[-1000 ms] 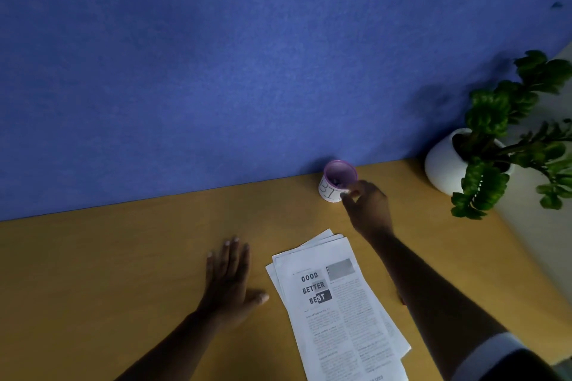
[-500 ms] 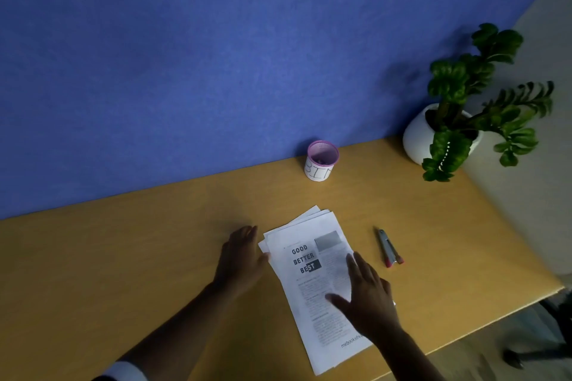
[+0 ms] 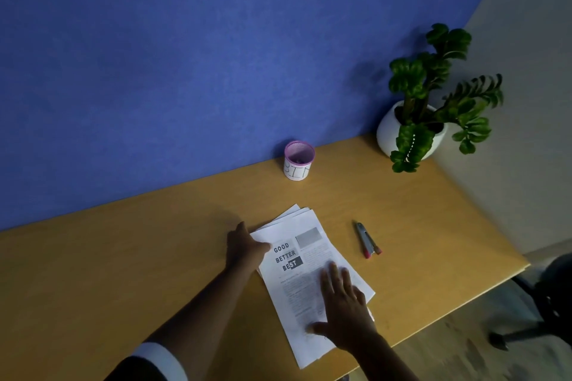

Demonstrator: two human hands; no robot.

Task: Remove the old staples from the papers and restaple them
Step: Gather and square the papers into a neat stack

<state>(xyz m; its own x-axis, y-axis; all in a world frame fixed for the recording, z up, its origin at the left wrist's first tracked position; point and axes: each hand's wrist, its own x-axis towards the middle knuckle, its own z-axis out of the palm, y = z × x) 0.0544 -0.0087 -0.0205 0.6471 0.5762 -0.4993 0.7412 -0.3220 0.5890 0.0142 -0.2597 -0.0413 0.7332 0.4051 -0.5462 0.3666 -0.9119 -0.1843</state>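
Observation:
A stack of printed papers (image 3: 305,257), its top sheet headed "GOOD BETTER BEST", lies on the wooden desk (image 3: 123,263). My left hand (image 3: 244,247) rests at the stack's upper left edge, thumb on the top sheet. Flat on the lower half of the papers lies my right hand (image 3: 343,306), fingers spread and holding nothing. A small metal stapler (image 3: 368,240) with red tips sits on the desk just right of the papers, apart from both hands.
A small white cup (image 3: 297,164) with a pink rim, marked "BIN", stands at the back by the blue wall. A potted plant (image 3: 424,114) occupies the back right corner. The desk's right edge drops to the floor, where a chair base (image 3: 544,312) shows.
My right hand left the cup and came down flat on the papers. My left hand slid right to the stack's edge. The view shifted, revealing the stapler.

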